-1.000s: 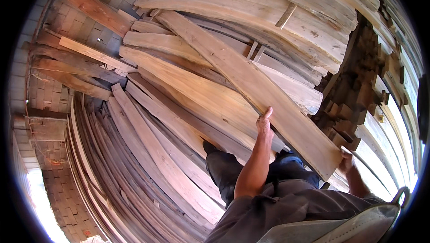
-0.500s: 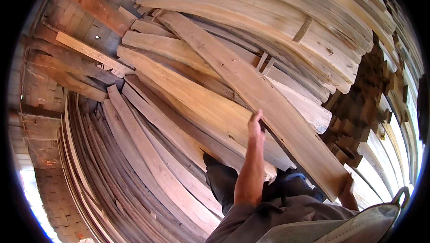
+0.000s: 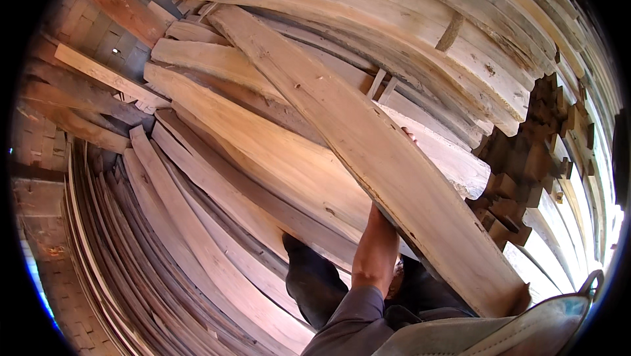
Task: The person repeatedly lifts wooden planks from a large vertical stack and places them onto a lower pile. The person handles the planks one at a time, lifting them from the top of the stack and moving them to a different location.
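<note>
— Where is the long plank [image 3: 368, 152] lying right now?

— It is running slantwise from the upper left down to the lower right, resting over a big heap of boards [image 3: 217, 178]. Its lower end is sitting close to the person's body, just above a grey bag [image 3: 499, 333] at the bottom edge.

— And the left hand [image 3: 393, 203]?

— The forearm is reaching up from the grey sleeve [image 3: 351, 316], and the hand is going in under the plank's lower left edge. The plank is covering most of it, so I cannot tell how far its fingers are curled or whether they are gripping. A fingertip seems to be peeking past the far edge.

— The right hand?

— It is not showing anywhere.

— What else is lying around?

— A stack of dark wood blocks [image 3: 526, 159] is sitting just right of the plank, and a brick wall [image 3: 85, 21] is standing behind the heap at upper left.
</note>
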Action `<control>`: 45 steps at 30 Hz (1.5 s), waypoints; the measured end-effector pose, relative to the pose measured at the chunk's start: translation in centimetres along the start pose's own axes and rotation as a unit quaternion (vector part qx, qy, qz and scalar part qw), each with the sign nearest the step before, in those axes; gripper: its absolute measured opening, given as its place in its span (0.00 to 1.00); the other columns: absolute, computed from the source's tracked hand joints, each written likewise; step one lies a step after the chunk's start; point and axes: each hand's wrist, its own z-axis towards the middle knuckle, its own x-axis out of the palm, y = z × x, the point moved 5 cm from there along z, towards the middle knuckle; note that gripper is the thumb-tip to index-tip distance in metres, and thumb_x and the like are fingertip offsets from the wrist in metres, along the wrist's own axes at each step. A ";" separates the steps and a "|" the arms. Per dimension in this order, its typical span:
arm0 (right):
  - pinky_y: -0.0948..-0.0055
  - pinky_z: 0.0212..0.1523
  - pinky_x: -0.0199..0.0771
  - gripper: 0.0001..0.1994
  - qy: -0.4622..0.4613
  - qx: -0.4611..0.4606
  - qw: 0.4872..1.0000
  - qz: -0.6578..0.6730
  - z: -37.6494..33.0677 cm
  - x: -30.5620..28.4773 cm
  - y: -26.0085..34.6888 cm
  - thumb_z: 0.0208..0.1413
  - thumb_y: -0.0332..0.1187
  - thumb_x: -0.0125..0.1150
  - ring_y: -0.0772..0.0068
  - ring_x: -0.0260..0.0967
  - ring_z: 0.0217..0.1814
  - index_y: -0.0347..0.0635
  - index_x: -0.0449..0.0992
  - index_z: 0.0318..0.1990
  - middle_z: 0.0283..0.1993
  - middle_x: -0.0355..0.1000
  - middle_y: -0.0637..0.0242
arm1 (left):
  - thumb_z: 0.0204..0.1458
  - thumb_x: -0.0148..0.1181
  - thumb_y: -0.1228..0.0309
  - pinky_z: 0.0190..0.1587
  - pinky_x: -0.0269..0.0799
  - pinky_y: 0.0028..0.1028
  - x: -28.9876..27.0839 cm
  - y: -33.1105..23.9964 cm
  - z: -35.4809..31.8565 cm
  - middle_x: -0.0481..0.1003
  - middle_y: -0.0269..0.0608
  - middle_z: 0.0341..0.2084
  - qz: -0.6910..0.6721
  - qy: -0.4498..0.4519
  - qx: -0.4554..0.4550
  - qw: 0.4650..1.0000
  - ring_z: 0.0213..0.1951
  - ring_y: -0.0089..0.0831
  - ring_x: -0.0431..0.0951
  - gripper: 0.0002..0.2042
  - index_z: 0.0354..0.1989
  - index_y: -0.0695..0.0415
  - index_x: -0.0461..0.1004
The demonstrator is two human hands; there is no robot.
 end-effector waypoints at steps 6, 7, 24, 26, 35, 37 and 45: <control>0.44 0.49 0.73 0.31 0.012 0.007 1.000 -0.014 0.3 -0.3 -0.1 0.63 0.55 0.44 0.40 0.71 0.49 0.35 0.64 0.60 0.53 0.70 0.43 | 0.64 0.40 0.49 0.54 0.71 0.42 -1.8 -0.9 -3.8 0.72 0.50 0.53 0.079 -0.059 0.017 0.995 0.52 0.43 0.73 0.29 0.60 0.62 0.64; 0.44 0.48 0.73 0.31 0.017 0.008 1.000 -0.015 0.4 -0.1 -0.1 0.63 0.55 0.44 0.40 0.71 0.48 0.35 0.64 0.60 0.53 0.70 0.43 | 0.64 0.40 0.49 0.54 0.71 0.42 -2.0 -1.0 -4.6 0.72 0.50 0.53 0.093 -0.069 0.016 0.993 0.52 0.43 0.73 0.29 0.60 0.62 0.64; 0.42 0.42 0.75 0.32 0.134 0.075 0.988 -0.027 2.6 -1.3 -1.6 0.63 0.56 0.44 0.37 0.72 0.44 0.36 0.61 0.61 0.53 0.70 0.41 | 0.64 0.42 0.52 0.53 0.72 0.43 -5.9 4.9 -20.2 0.72 0.49 0.52 0.256 -0.187 -0.003 0.948 0.51 0.45 0.73 0.27 0.64 0.59 0.61; 0.42 0.42 0.76 0.32 0.153 0.092 0.983 -0.037 3.0 -1.5 -1.9 0.63 0.56 0.45 0.36 0.72 0.43 0.36 0.61 0.61 0.53 0.70 0.41 | 0.64 0.42 0.52 0.53 0.72 0.43 -6.4 5.4 -21.1 0.72 0.49 0.52 0.264 -0.198 0.001 0.944 0.51 0.45 0.73 0.27 0.64 0.59 0.60; 0.41 0.38 0.76 0.33 0.289 0.226 0.919 -0.146 2.1 -3.1 -3.2 0.63 0.57 0.45 0.34 0.73 0.41 0.36 0.60 0.62 0.53 0.69 0.40 | 0.64 0.43 0.54 0.52 0.72 0.43 -6.5 5.4 -21.2 0.72 0.49 0.51 0.229 -0.214 0.037 0.949 0.50 0.46 0.73 0.27 0.66 0.58 0.58; 0.41 0.38 0.77 0.33 0.320 0.255 0.895 -0.176 2.2 -3.0 -2.7 0.62 0.57 0.45 0.34 0.73 0.40 0.36 0.60 0.62 0.53 0.69 0.39 | 0.64 0.43 0.54 0.52 0.72 0.43 -5.8 4.3 -19.2 0.72 0.48 0.51 0.198 -0.199 0.062 0.958 0.50 0.46 0.72 0.27 0.67 0.57 0.58; 0.45 0.32 0.77 0.34 0.177 0.115 0.924 -0.318 14.6 -5.4 3.0 0.60 0.59 0.48 0.36 0.74 0.37 0.39 0.58 0.62 0.51 0.70 0.39 | 0.61 0.51 0.61 0.50 0.72 0.38 -2.8 -5.3 -11.4 0.73 0.47 0.45 0.308 -0.355 0.222 0.854 0.47 0.44 0.73 0.26 0.66 0.56 0.55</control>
